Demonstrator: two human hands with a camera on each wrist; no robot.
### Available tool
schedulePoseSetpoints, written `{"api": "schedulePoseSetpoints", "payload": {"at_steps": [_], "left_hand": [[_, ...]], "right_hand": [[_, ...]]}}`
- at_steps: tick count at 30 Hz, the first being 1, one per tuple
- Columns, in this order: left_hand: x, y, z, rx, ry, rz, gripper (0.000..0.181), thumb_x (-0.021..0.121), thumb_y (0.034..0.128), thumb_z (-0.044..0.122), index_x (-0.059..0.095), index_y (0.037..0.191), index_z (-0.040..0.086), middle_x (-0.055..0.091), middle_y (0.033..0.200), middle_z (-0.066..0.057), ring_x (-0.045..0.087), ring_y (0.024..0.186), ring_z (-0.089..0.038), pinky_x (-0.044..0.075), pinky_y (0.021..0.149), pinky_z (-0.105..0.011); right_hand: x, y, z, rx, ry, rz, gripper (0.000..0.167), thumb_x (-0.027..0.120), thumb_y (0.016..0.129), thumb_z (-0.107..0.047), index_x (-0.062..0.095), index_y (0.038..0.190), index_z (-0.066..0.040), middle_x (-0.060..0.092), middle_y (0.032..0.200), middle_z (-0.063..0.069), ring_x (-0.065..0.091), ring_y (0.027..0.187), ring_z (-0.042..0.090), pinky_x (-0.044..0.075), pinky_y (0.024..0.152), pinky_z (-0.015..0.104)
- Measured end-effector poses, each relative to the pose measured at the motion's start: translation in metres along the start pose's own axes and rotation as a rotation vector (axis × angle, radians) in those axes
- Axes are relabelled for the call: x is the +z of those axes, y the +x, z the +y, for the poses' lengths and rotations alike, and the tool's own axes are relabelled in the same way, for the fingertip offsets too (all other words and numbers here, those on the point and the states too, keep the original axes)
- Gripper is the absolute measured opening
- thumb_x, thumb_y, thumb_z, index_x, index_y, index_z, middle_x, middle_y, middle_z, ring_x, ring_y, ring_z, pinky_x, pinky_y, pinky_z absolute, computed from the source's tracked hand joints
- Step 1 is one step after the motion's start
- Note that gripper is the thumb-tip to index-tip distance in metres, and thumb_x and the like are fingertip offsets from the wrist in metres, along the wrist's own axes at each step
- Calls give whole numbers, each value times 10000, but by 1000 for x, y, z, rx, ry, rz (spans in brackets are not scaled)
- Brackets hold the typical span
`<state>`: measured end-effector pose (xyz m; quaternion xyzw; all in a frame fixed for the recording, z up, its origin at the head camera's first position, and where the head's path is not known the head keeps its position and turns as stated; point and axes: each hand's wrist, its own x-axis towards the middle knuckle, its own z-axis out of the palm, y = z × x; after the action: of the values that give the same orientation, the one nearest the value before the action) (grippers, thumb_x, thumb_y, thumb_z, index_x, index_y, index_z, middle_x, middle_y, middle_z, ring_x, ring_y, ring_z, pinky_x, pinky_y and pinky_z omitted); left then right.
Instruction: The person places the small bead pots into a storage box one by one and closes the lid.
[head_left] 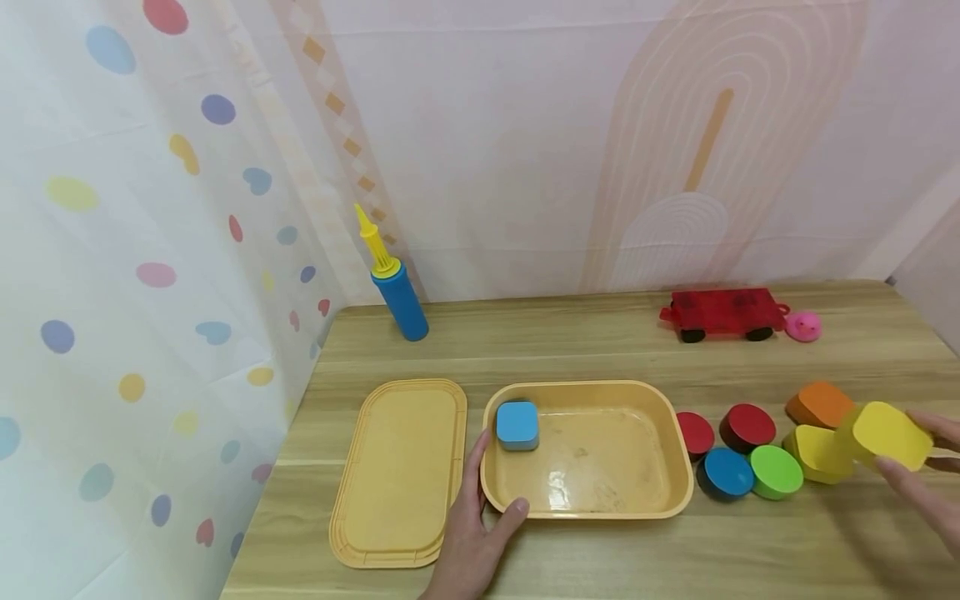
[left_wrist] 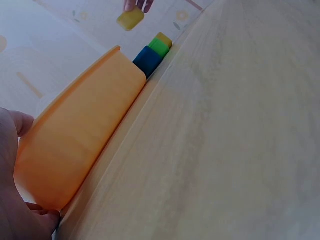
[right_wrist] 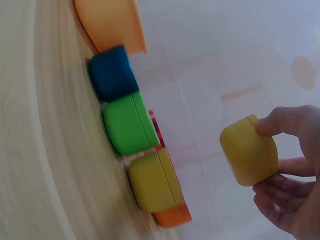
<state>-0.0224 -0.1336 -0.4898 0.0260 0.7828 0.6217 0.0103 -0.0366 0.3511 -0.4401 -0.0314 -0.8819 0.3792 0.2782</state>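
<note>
Grip (right_wrist: 297,192), block (right_wrist: 247,151) aloft: wrist views clearest

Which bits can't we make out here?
- Light blue piece: left wrist view, hidden by the tray's wall.
- Resting yellow piece: head view, partly covered by the held yellow piece.
- Right hand: right wrist view, cut off by the right edge.
- Left hand: left wrist view, cut off by the left edge.
- Pink toy: head view, details too small.
</note>
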Motion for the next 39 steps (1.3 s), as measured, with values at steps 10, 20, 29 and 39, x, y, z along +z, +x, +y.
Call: {"api": "schedulePoseSetpoints", "payload": {"at_steps": [10,20,29,39], "left_hand": [[-1,-1,1,-8,-2,-4,901,782,1052,250,241,1771,291,333,1779,-197,404,1601,-361,325,1208,-182],[-1,0,3,-15,7,0,898,786,1048,263,250,1768,301,334,1782,-180,392,1610,-349,316,1216,-188],[0,0,3,-6,-6,-2,902,788,1045,243,251,1769,295,344,1776,-191,399,1605,-355,313,1214,-177],[0,-1,2,2,-4,1,900,789,1044,246,257,1767,295,360,1767,-194,415,1593,-358,325,1210,-183]], "right_hand": [[14,-3,-31,-21,58,-15,679,871,767,194,700,1413,77,559,1265,-365,501,1162,-132,401,898,-43],[28,-4,-55,-23,-31,-100,670,949,733,153,708,1355,101,609,1289,17,426,1095,-177,381,845,-58],[37,-1,-68,-146,41,-112,702,1007,623,135,793,1273,-20,565,1275,-364,550,1004,-198,442,860,-24],[52,-1,-82,-219,111,-164,743,1026,605,111,803,1291,-70,645,1212,-241,613,929,-133,493,852,10]]}}
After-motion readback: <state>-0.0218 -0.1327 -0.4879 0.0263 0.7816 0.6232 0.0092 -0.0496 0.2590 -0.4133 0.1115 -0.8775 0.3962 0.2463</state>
